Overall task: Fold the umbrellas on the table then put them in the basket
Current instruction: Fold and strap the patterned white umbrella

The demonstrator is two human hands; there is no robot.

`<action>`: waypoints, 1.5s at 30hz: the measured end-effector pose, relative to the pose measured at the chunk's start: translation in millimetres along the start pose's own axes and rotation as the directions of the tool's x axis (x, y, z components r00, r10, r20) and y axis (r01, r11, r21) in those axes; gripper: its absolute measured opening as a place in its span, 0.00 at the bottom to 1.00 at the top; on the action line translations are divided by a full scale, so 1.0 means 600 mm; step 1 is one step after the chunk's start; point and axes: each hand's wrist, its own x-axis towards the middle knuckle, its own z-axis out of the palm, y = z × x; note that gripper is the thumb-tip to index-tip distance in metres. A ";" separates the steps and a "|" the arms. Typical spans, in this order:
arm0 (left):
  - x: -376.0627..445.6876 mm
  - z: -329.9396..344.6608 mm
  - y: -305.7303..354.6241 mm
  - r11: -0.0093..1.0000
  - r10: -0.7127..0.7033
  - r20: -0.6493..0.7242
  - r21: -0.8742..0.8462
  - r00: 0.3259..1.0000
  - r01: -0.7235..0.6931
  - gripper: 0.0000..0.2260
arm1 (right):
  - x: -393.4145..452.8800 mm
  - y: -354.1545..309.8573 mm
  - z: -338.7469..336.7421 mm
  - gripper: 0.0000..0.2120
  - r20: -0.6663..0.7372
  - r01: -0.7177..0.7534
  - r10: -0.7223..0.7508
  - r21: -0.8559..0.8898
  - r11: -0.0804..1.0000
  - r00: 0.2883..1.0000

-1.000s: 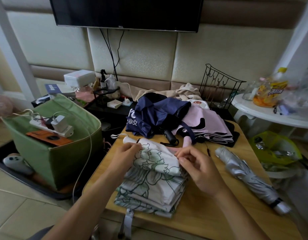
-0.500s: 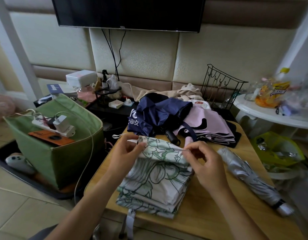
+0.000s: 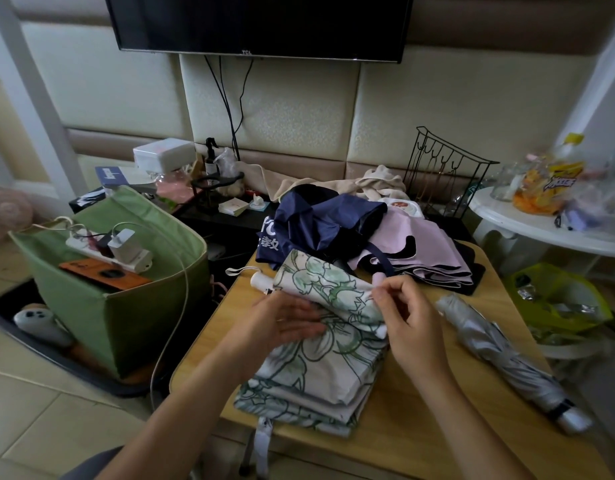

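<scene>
A white umbrella with a green flower print point(image 3: 319, 355) lies in flat folds on the wooden table point(image 3: 420, 427), its white handle point(image 3: 261, 280) pointing far left. My left hand point(image 3: 285, 323) lies flat on its cloth with straight fingers. My right hand point(image 3: 403, 306) pinches the top panel's right edge and lifts it. Behind it lie a navy umbrella point(image 3: 319, 226) and a pink umbrella point(image 3: 423, 254), both unfolded. A rolled silver umbrella point(image 3: 506, 355) lies at the right. The green fabric basket point(image 3: 126, 306) stands on the floor to the left.
A power strip with a charger point(image 3: 115, 251) and an orange object point(image 3: 101, 275) sit in the basket, with a cable trailing out. A black wire rack point(image 3: 444, 174) stands behind the table. At the right are a white round table point(image 3: 541, 230) and a yellow-green bag point(image 3: 558, 299).
The top printed panel has been lifted and pulled over toward the handle. My left hand let go of the cloth's edge and now lies flat on the folds. My right hand kept its pinch.
</scene>
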 end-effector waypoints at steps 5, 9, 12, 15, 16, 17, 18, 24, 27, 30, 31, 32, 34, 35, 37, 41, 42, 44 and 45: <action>-0.001 0.012 -0.001 1.000 0.004 0.085 0.016 0.996 -0.005 0.11 | 0.010 -0.005 0.009 0.03 -0.075 -0.044 0.050 0.081 0.996 0.996; -0.011 0.021 0.001 0.997 0.075 0.079 0.023 0.994 -0.077 0.13 | 0.006 -0.013 0.005 0.05 0.059 -0.070 0.063 0.127 0.989 0.996; -0.007 0.023 0.001 0.996 0.090 -0.024 0.015 0.996 -0.089 0.14 | -0.003 -0.011 -0.004 0.15 0.261 -0.091 0.051 0.143 0.986 0.964; 0.005 0.018 0.000 0.992 0.079 -0.144 -0.084 0.986 -0.091 0.13 | -0.008 -0.002 -0.015 0.34 0.394 -0.065 0.068 -0.021 0.998 0.917; 0.008 0.017 0.001 0.988 0.070 -0.169 -0.125 0.983 -0.092 0.13 | -0.008 0.002 -0.018 0.37 0.410 -0.041 0.073 -0.085 0.995 0.909; 0.010 0.015 0.002 0.981 0.071 -0.189 -0.164 0.980 -0.102 0.14 | -0.009 0.005 -0.020 0.37 0.407 -0.011 0.066 -0.135 0.991 0.911; 0.012 0.014 0.002 0.973 0.078 -0.204 -0.198 0.976 -0.120 0.14 | -0.009 0.009 -0.021 0.34 0.383 0.015 0.052 -0.170 0.985 0.922; 0.002 0.027 -0.019 0.879 0.466 -0.422 0.322 0.778 -0.352 0.17 | -0.011 0.018 -0.025 0.17 0.176 0.166 -0.129 -0.214 0.963 0.976; -0.006 0.038 -0.023 0.536 0.820 -0.299 0.697 0.487 -0.476 0.11 | -0.013 0.022 -0.022 0.09 0.136 0.265 -0.238 -0.228 0.937 0.962; 0.006 0.038 -0.031 0.134 0.925 0.102 0.813 0.366 -0.566 0.04 | -0.020 0.014 -0.018 0.09 0.110 0.245 -0.229 -0.175 0.954 0.967; 0.009 0.040 -0.036 0.055 0.900 0.219 0.801 0.377 -0.596 0.08 | -0.022 0.011 -0.018 0.10 0.103 0.236 -0.222 -0.153 0.960 0.970; 0.014 0.039 -0.042 0.002 0.863 0.313 0.783 0.397 -0.621 0.12 | -0.024 0.008 -0.017 0.11 0.100 0.242 -0.229 -0.143 0.960 0.968; 0.016 0.042 -0.051 -0.044 0.790 0.421 0.764 0.445 -0.644 0.18 | -0.026 0.006 -0.015 0.10 0.091 0.286 -0.274 -0.161 0.945 0.957; 0.016 0.044 -0.054 -0.036 0.766 0.437 0.762 0.472 -0.647 0.20 | -0.026 0.006 -0.015 0.08 0.080 0.301 -0.291 -0.172 0.938 0.953; 0.019 0.043 -0.057 -0.027 0.752 0.431 0.775 0.498 -0.631 0.21 | -0.028 0.006 -0.015 0.06 0.059 0.293 -0.287 -0.157 0.943 0.956; 0.026 0.035 -0.052 -0.100 0.818 0.417 0.780 0.395 -0.617 0.09 | -0.029 0.004 -0.018 0.10 0.068 0.244 -0.240 -0.052 0.968 0.968; 0.026 0.034 -0.050 -0.103 0.837 0.409 0.771 0.364 -0.629 0.06 | -0.030 0.002 -0.018 0.10 0.083 0.230 -0.227 -0.028 0.973 0.970; 0.024 0.034 -0.047 -0.103 0.854 0.399 0.757 0.333 -0.645 0.04 | -0.033 -0.002 -0.018 0.10 0.105 0.192 -0.189 -0.019 0.981 0.976; 0.024 0.034 -0.046 -0.102 0.853 0.401 0.755 0.333 -0.648 0.03 | -0.034 -0.003 -0.018 0.12 0.114 0.178 -0.174 -0.025 0.984 0.978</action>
